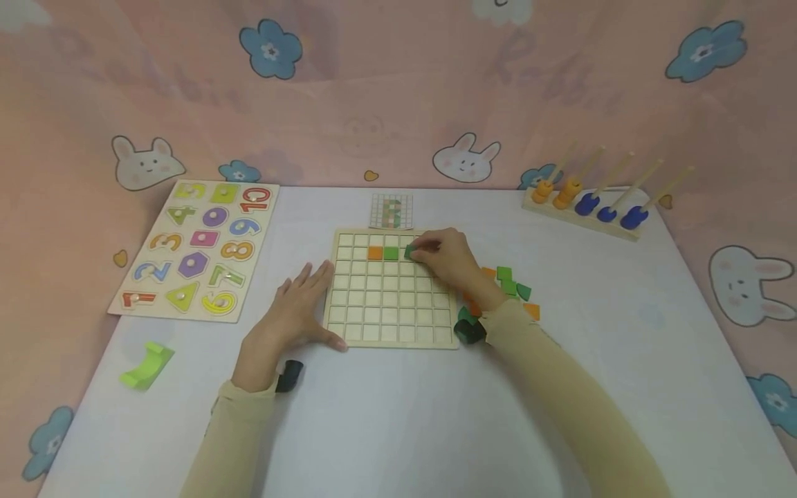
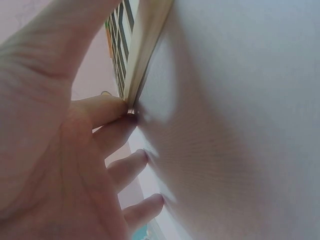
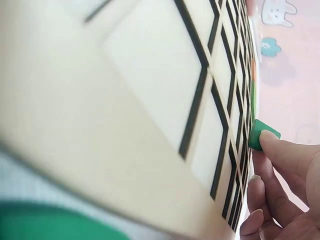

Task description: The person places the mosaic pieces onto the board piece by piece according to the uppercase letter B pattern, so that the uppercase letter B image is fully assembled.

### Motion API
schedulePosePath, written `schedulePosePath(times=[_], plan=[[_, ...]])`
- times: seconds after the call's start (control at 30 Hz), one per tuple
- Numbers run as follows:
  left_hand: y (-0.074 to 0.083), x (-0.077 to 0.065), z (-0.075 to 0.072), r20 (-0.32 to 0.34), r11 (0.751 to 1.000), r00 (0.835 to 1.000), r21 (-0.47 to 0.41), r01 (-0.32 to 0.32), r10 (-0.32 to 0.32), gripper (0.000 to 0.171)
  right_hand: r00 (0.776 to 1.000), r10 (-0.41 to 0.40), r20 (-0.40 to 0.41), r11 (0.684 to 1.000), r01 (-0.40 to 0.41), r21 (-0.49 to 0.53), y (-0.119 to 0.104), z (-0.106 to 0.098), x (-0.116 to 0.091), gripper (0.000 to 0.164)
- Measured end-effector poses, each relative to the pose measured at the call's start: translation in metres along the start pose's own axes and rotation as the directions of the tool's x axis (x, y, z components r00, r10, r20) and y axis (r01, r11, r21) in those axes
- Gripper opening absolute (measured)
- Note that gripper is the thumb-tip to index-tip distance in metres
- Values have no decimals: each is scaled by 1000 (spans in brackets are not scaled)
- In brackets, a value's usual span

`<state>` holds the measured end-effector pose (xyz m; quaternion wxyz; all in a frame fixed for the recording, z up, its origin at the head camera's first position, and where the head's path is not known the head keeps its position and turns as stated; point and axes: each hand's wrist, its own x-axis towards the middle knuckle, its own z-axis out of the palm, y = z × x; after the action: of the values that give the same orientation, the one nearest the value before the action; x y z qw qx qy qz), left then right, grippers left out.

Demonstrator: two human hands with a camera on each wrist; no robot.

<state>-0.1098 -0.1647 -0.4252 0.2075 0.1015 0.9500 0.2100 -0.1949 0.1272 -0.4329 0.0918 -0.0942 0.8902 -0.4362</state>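
Note:
A wooden grid board (image 1: 392,344) lies flat on the white table. In its second row sit an orange square tile (image 1: 376,253) and a green square tile (image 1: 391,253), side by side. My right hand (image 1: 450,261) pinches another green tile (image 3: 262,134) between thumb and fingers, its edge right at the grid to the right of those two. My left hand (image 1: 289,311) is spread along the board's left side, fingers straight. In the left wrist view its index fingertip touches the board's wooden edge (image 2: 134,85), while the other fingertips reach the table.
Loose orange and green tiles (image 1: 508,287) lie right of the board, partly hidden by my right wrist. Behind the board is a pattern card (image 1: 391,211). A number puzzle (image 1: 198,252) lies left, near a green curved block (image 1: 148,366). A bead stacker (image 1: 585,207) stands back right.

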Motion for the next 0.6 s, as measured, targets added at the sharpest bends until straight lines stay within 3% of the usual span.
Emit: schedulePosePath(times=[0.27,0.6], plan=[[-2,-1,0,-8,1000,1000,4,4,-4,147,999,-48,-15,999,48,-2,-2,8,7,11],[0,-1,-1,-3,1000,1000,0,5,-5,146,1000,5,5,999,-5,-42,-5,8,9,10]])
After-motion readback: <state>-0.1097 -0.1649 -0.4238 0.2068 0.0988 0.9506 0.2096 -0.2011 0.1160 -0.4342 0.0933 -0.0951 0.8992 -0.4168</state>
